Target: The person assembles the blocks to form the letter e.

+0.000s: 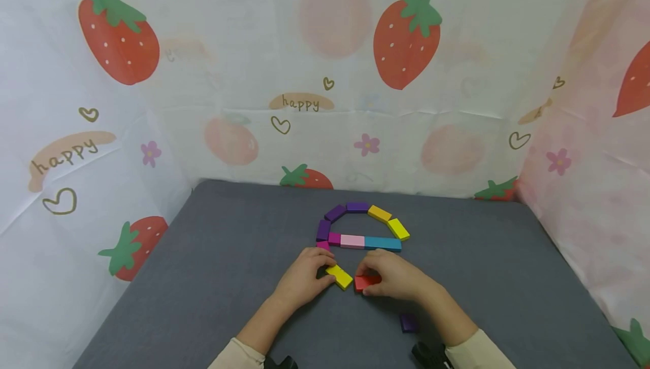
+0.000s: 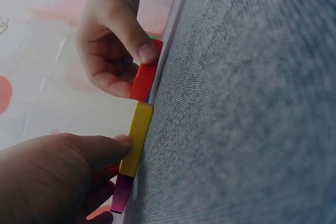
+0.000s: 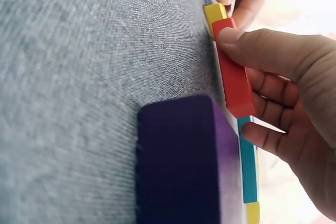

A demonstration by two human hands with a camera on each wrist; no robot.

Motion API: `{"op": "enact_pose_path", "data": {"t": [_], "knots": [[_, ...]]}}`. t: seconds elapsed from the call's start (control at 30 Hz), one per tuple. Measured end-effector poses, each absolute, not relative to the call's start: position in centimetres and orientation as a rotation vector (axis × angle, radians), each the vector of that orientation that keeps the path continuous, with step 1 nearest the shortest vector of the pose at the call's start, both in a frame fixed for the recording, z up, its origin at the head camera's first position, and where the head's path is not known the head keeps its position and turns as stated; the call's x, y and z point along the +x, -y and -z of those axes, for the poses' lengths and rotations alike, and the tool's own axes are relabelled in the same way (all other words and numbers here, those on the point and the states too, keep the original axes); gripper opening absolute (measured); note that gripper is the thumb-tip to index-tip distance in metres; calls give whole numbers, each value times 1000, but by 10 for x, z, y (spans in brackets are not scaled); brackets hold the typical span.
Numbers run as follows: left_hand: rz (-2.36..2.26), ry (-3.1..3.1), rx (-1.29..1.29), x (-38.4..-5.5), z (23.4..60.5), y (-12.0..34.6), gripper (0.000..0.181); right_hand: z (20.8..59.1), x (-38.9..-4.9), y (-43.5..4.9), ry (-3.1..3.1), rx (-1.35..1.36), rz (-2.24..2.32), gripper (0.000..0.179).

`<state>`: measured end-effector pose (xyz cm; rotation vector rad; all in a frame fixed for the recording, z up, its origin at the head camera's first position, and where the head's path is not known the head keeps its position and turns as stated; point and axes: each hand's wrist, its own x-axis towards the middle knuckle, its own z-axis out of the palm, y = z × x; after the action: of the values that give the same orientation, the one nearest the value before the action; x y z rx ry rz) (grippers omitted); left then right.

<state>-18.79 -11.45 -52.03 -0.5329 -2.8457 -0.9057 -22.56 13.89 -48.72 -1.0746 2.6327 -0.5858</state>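
My right hand (image 1: 393, 274) pinches a red block (image 1: 365, 283) between thumb and fingers, close to the cloth. Just left of it lies a yellow block (image 1: 339, 277), tilted, which my left hand (image 1: 304, 279) holds with the thumb on its near side and fingers on its far side. In the left wrist view, the red block's end is beside the end of the yellow one. A magenta block (image 2: 122, 193) adjoins the yellow block's other end, partly behind the left fingers. Seen from the right wrist, the right thumb lies on the red block (image 3: 234, 72).
Beyond the hands, purple blocks (image 1: 335, 213) and yellow blocks (image 1: 398, 229) form an arch over a straight row of magenta, pink (image 1: 352, 241) and blue (image 1: 383, 244) blocks. A single purple block (image 1: 408, 323) lies near the right forearm. Strawberry-print cloth (image 1: 315, 149) surrounds the grey surface (image 1: 228, 233).
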Motion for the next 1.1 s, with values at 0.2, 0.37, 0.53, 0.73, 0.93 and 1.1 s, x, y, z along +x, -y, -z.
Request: {"op": "enact_pose_path", "data": {"t": [0.2, 0.37, 0.53, 0.73, 0.93, 1.1], "knots": [[897, 2846, -526, -189, 522, 114, 27, 492, -229, -137, -2638, -1075, 587, 28], [890, 2856, -519, -189, 523, 113, 27, 495, -229, -136, -2639, -1074, 582, 27], [904, 2856, -505, -188, 522, 113, 27, 495, -228, -136, -2636, -1074, 592, 26], [898, 2854, -506, -188, 522, 113, 28, 495, -228, -136, -2635, -1071, 598, 25], [901, 2844, -507, -188, 521, 113, 27, 497, -228, -138, -2633, -1073, 616, 25], [915, 2843, -502, -187, 520, 113, 27, 499, -227, -138, -2639, -1071, 622, 26]]}}
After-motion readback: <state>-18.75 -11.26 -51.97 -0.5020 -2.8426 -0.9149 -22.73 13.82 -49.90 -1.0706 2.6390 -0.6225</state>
